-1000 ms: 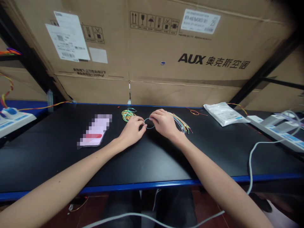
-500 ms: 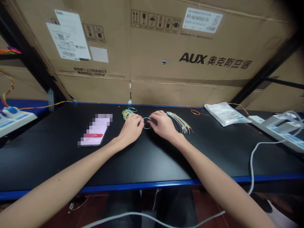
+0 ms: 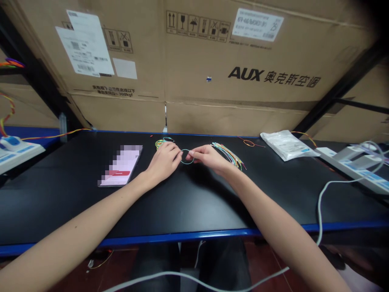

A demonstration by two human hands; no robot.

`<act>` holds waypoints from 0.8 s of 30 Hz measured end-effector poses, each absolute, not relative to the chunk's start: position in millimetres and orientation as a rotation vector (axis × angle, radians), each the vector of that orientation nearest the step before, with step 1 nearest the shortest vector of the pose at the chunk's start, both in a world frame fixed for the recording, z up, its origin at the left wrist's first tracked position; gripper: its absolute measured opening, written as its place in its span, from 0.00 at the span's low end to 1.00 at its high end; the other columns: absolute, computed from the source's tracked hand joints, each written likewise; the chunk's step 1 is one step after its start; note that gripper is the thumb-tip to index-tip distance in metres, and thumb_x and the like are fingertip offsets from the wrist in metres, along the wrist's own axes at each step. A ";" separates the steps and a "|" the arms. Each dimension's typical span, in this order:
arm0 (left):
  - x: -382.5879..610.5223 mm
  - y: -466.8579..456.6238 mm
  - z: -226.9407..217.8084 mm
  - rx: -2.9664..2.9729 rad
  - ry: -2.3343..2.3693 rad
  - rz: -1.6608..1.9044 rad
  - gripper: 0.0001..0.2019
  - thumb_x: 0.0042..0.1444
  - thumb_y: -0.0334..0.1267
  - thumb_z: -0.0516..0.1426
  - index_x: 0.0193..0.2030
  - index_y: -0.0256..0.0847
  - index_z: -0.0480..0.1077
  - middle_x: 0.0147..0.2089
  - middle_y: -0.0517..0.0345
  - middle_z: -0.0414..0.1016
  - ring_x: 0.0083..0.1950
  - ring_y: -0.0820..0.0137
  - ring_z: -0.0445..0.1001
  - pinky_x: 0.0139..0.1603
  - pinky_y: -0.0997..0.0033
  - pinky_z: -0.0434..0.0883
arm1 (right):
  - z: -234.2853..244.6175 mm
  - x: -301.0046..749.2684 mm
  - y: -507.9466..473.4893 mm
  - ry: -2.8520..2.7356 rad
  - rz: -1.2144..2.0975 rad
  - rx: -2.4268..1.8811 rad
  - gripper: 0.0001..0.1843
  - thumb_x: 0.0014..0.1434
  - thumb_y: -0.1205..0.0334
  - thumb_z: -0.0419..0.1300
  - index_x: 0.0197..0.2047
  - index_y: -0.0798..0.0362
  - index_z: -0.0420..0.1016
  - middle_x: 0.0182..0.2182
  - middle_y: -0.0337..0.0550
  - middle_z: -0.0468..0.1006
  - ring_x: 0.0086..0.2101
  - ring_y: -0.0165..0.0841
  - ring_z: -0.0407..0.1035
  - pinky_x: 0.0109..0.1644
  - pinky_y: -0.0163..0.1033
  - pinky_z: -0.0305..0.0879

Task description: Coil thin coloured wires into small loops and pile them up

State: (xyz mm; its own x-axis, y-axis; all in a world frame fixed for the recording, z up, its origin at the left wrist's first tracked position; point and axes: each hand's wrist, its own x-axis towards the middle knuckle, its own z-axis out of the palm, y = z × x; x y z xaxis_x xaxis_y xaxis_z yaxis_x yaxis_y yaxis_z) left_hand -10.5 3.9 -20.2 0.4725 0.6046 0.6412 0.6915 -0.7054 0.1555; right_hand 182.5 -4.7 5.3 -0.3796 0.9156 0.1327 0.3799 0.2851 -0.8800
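A thin light-blue wire (image 3: 187,163) forms a small loop between my two hands, just above the black tabletop. My left hand (image 3: 165,160) pinches the loop's left side, its fingers curled and pressed together. On the opposite side my right hand (image 3: 207,157) grips the wire between thumb and fingertips. Behind my left hand lies a pile of coiled coloured wires (image 3: 159,144), partly covered by the hand. A fanned bundle of straight coloured wires (image 3: 228,153) rests just beyond my right hand, its near part hidden by the wrist.
A phone (image 3: 123,166) lies left of my hands. Toward the back right are a small orange wire coil (image 3: 248,143) and a white plastic packet (image 3: 287,145). Power strips (image 3: 358,170) with cables sit at both sides. A large cardboard box (image 3: 194,101) stands behind the table.
My right hand has turned, so its thumb and fingers now point left onto the loop. The wire loop stays between both hands; my left hand is nearly unchanged. The view shifted slightly.
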 end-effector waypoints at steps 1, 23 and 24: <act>-11.7 5.8 -20.8 -2.575 -1.146 -1.051 0.13 0.63 0.37 0.49 0.33 0.39 0.73 0.39 0.50 0.74 0.47 0.61 0.69 0.54 0.55 0.67 | 4.5 182.7 -3.8 -1.867 1.140 -1.156 0.15 0.63 0.59 0.54 0.34 0.57 0.79 0.34 0.46 0.81 0.33 0.31 0.72 0.36 0.35 0.65; -9.2 1.0 -19.6 -2.572 -1.136 -0.967 0.15 0.65 0.36 0.47 0.33 0.38 0.73 0.39 0.49 0.75 0.48 0.60 0.69 0.56 0.54 0.67 | -2.3 185.6 0.2 -1.969 0.788 -1.072 0.13 0.60 0.56 0.58 0.35 0.55 0.81 0.32 0.44 0.81 0.33 0.33 0.73 0.37 0.36 0.65; -9.8 0.9 -18.7 -2.561 -1.139 -0.958 0.15 0.65 0.36 0.47 0.33 0.38 0.73 0.39 0.49 0.75 0.48 0.60 0.69 0.55 0.53 0.67 | -1.8 186.6 0.8 -1.949 0.956 -1.029 0.15 0.61 0.54 0.58 0.36 0.56 0.80 0.32 0.44 0.82 0.33 0.33 0.73 0.37 0.36 0.66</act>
